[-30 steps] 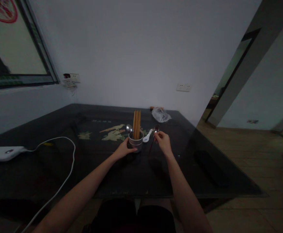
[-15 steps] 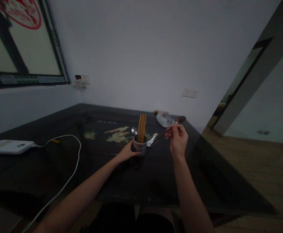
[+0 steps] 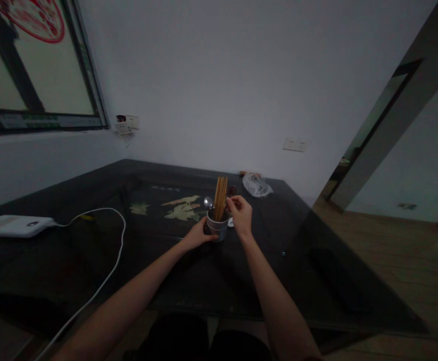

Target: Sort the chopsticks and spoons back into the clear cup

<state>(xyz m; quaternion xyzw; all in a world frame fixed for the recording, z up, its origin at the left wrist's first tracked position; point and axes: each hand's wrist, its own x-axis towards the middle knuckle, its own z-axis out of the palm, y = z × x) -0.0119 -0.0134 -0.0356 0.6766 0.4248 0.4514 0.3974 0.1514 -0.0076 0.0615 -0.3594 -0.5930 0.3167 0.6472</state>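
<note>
A metal cup [image 3: 217, 229] stands upright on the dark table, with my left hand [image 3: 198, 234] wrapped round its left side. Several wooden chopsticks [image 3: 221, 196] rise out of it, and a shiny metal spoon [image 3: 208, 202] leans at its left rim, bowl up. My right hand [image 3: 240, 213] pinches a dark spoon [image 3: 232, 190] at the cup's right side. That spoon's bowl points up; its lower handle is hidden behind the chopsticks and fingers. Behind my right hand, only a bit of a white spoon [image 3: 231, 222] shows on the table.
A clear plastic bag [image 3: 256, 185] lies at the table's back edge near the wall. On the left rests a white device [image 3: 18, 226] with a white cable [image 3: 120, 245] curving toward the front edge. A dark, long object [image 3: 337, 281] lies at the right.
My right hand has moved left with the dark spoon, from beside the cup to its rim. The spoon has turned from slanting to upright. My left hand stays on the cup.
</note>
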